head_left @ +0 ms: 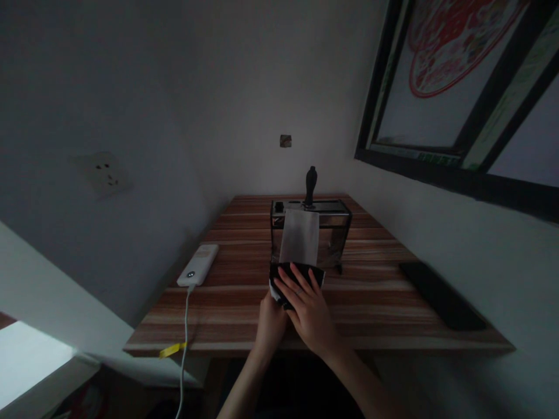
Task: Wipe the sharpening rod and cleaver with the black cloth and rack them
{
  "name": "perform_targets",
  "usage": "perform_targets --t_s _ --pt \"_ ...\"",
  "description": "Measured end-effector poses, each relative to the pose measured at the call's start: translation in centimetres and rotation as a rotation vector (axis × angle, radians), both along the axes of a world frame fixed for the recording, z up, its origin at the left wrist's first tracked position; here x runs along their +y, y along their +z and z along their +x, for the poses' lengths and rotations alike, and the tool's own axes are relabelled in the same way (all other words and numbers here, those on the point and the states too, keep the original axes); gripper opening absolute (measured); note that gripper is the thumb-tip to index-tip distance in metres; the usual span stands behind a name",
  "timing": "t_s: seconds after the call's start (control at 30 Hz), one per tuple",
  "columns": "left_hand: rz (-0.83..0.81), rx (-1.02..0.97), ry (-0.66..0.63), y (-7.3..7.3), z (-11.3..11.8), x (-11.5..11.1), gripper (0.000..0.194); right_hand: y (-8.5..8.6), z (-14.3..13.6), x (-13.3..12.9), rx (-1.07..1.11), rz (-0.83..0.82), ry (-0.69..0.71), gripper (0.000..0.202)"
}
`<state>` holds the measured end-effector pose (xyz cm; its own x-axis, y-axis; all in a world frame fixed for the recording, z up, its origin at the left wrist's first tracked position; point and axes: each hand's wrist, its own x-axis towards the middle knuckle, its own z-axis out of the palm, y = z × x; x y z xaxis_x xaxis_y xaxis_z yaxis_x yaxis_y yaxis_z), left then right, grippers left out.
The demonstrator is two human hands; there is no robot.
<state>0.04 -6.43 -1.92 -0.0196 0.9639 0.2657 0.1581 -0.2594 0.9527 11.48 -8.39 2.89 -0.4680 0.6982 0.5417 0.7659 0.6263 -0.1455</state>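
A dark, flat item with whitish edges (283,269) is held above the front part of the table; I cannot make out its kind. My left hand (271,320) supports it from below, its fingers mostly hidden underneath. On top of the item my right hand (309,308) lies flat, fingers stretched out and spread. Just beyond it, a white sheet or strip (300,237) slopes down from the top of a metal-framed stand (335,210). The stand has an upright black handle (311,185). The strip's lower end meets the dark item; whether they are joined is unclear.
A white power bank (200,265) with a cable (186,317) and yellow tag (172,350) is on the left of the striped wooden table (244,233). At the right lies a black phone-like slab (443,295). Walls enclose the table; a framed picture (437,116) hangs right.
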Motion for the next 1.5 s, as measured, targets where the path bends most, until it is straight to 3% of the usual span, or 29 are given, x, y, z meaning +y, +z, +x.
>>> perform_targets --t_s 0.17,0.3,0.5,0.7,0.93,1.07,1.3,1.5 --pt "0.005 -0.009 0.020 -0.4 -0.2 0.0 0.024 -1.2 -0.6 -1.0 0.078 -0.032 0.021 0.065" --pt "0.007 0.013 0.002 0.1 -0.3 -0.2 0.023 -1.2 -0.6 -1.1 0.111 -0.052 0.028 0.064" --pt "-0.003 -0.022 -0.017 0.5 -0.1 -0.4 0.022 -0.8 0.6 -1.2 0.129 -0.090 0.098 0.062" --pt "0.022 -0.024 -0.046 1.4 0.1 -0.6 0.030 -2.0 2.2 -1.5 0.210 -0.068 0.157 0.054" --pt "-0.053 0.070 0.001 2.0 0.0 -0.4 0.022 -4.6 4.4 -2.4 0.423 -0.037 0.002 0.050" --pt "-0.127 0.040 -0.047 1.9 -0.7 -0.4 0.025 -5.7 4.7 -2.5 0.546 -0.016 -0.101 0.046" --pt "-0.206 -0.162 -0.170 1.6 -0.8 -1.0 0.032 -5.9 4.4 -2.0 0.579 -0.020 -0.163 0.043" --pt "-0.128 -0.120 -0.007 3.1 -1.4 -2.4 0.031 -5.6 4.0 -1.5 0.498 -0.093 -0.163 0.046"
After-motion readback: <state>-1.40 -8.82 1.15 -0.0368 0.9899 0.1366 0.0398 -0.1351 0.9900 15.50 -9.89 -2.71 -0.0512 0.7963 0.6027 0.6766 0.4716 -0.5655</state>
